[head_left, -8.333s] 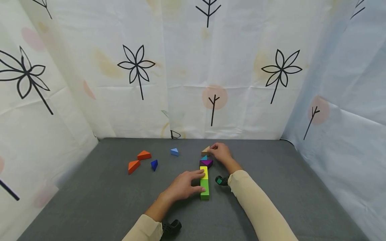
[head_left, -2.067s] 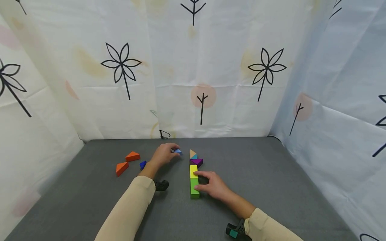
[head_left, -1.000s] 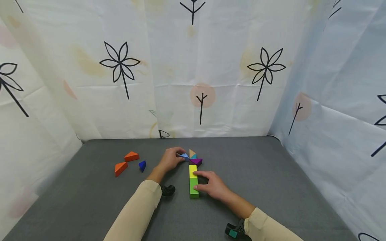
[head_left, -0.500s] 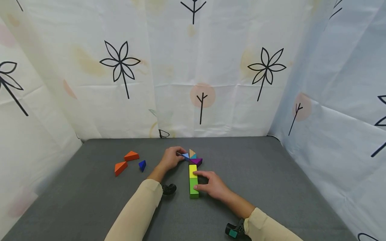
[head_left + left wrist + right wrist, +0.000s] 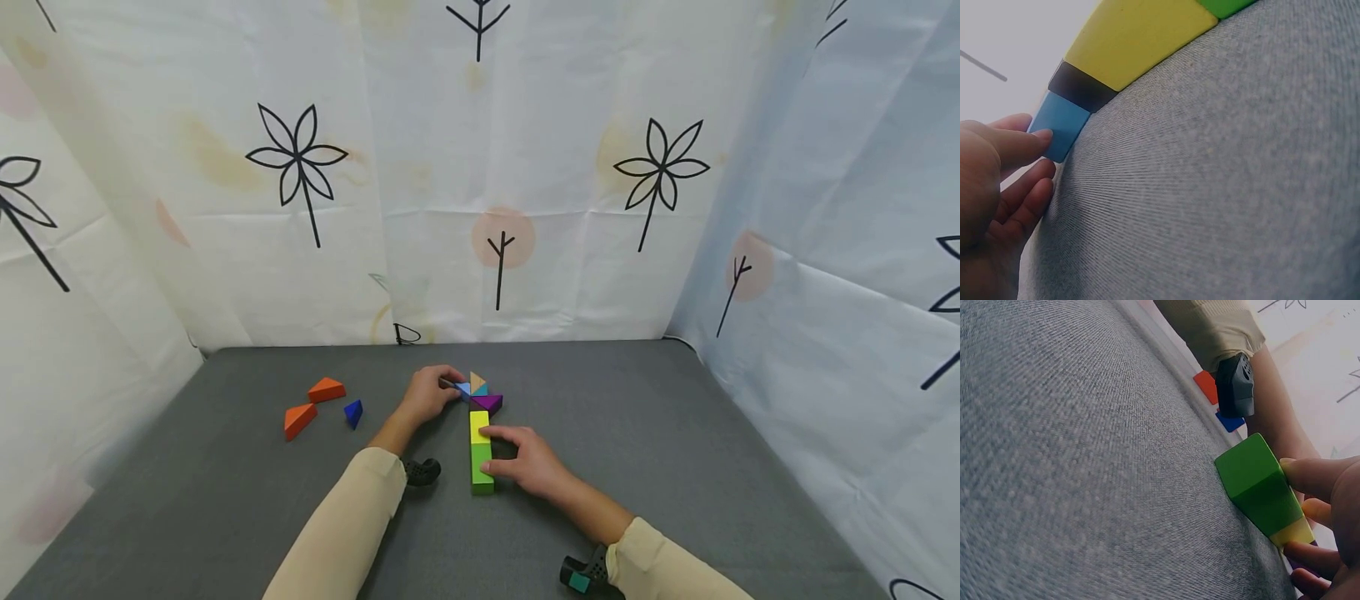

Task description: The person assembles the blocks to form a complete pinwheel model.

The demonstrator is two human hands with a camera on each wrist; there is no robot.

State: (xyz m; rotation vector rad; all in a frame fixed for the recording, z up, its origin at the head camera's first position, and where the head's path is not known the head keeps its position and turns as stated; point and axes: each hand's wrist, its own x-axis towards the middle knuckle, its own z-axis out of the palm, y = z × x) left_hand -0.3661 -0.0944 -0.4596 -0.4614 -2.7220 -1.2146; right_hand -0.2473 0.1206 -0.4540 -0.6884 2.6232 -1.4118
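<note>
My left hand (image 5: 426,394) pinches a light blue triangular block (image 5: 1066,122) between thumb and fingers. In the left wrist view that block touches the dark side of the purple triangular block (image 5: 487,403). Just right of it, a tan triangle (image 5: 476,381) and a teal triangle (image 5: 482,390) sit together behind the purple one. Nearer me, a yellow block (image 5: 476,421) and a green block (image 5: 482,484) continue the row. From the right side, my right hand (image 5: 534,460) rests its fingertips on the yellow block and its thumb on the green one, fingers fairly straight.
Two orange triangular blocks (image 5: 327,389) and a dark blue triangle (image 5: 353,413) lie apart on the left of the grey table (image 5: 637,433). White printed cloth (image 5: 585,292) stands up behind the table and at both sides.
Earlier my right hand held the tan block while my left touched yellow and green; they have swapped. My left hand has since brought the light blue block rightward against the row.
</note>
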